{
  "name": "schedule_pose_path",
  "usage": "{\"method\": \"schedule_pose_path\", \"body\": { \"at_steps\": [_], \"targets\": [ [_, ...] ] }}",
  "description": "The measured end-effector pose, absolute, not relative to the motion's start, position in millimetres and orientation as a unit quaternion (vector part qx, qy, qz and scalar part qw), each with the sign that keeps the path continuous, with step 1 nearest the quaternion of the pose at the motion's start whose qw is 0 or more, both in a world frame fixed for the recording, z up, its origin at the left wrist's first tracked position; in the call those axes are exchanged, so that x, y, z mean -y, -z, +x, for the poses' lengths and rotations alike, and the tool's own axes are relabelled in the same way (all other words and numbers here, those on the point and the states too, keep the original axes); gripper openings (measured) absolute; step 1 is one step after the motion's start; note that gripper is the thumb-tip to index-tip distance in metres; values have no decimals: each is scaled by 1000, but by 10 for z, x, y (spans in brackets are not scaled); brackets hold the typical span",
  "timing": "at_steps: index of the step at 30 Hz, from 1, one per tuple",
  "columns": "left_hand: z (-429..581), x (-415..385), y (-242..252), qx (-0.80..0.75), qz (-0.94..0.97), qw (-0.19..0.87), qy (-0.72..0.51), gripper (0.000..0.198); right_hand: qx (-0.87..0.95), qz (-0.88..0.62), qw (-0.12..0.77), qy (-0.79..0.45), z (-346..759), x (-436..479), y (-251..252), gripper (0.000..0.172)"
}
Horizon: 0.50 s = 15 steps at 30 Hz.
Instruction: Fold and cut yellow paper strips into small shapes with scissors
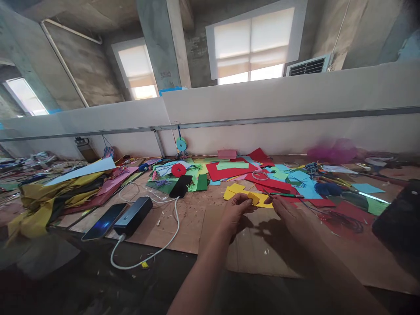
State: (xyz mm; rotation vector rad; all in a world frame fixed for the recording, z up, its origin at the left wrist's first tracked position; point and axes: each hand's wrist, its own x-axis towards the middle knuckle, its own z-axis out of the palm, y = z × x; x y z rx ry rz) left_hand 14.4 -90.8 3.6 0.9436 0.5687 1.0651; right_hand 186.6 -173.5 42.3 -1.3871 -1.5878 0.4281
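Observation:
My left hand (238, 210) pinches a small yellow piece of card (253, 198) between thumb and fingers. More yellow card (234, 190) lies flat just beyond it, on the table. To the right, my right hand (288, 214) has its fingers drawn together near the yellow pieces. A thin dark tip shows by its fingertips, but what it holds is too small to make out. Right behind that hand is a slim green pen-like tool (292, 195), beside red sheets (274, 183). Both hands are over a brown cardboard sheet (252, 253).
Left of my hands are a power bank (134, 215) with a white cable (147, 265), a phone (104, 222) and a black phone-like slab (180, 187). Coloured sheets (303, 186) and a red disc (179, 169) lie behind. A dark object (398, 223) stands at the right edge.

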Motion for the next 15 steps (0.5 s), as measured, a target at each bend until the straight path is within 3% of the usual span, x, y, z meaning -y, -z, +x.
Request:
{"method": "schedule_pose_path", "body": {
  "at_steps": [15],
  "targets": [
    [100,950,-80,-231,454,719,-473,35,664,-565,468,-144,1883,1692,-191,28]
  ]
}}
